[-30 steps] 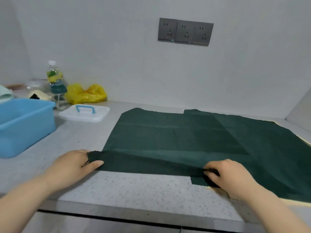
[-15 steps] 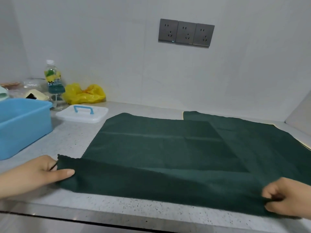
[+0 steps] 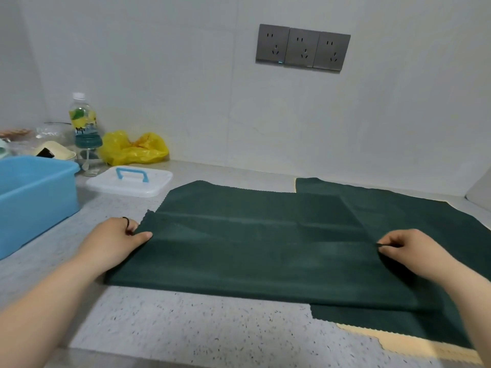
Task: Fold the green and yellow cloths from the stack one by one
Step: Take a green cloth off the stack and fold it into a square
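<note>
Your left hand (image 3: pixel 117 243) pinches the left corner of the green cloth (image 3: pixel 252 251), thumb on top and fingers curled beneath. Your right hand (image 3: pixel 414 251) pinches the matching right corner the same way. Neither hand is released; both are grasping fabric.

The cloth lies on the surface (image 3: pixel 212 328) in front of you, doubled over. Its crease runs along the near side, and the edge you hold sits on the upper layer, short of the far edge. Holding both corners at once keeps that edge taut and straight, so it looks like the way to lay it parallel to the far edge without wrinkles.

The right part of the cloth overlaps the stack (image 3: pixel 411 208), which lies to the right and reaches the far wall. A yellow cloth (image 3: pixel 403 345) shows as a pale strip along the stack's near edge, under another green layer. Working partly on top of the stack seems to be a matter of room.

The blue tub (image 3: pixel 34 197) and the white lid (image 3: pixel 127 185) stand on the left of the surface, near the cloth's left side but not touching it.

My judgement is that you are midway through the first fold of this cloth. The corners are not yet matched to the far ones, and the rest of the stack is untouched.
</note>
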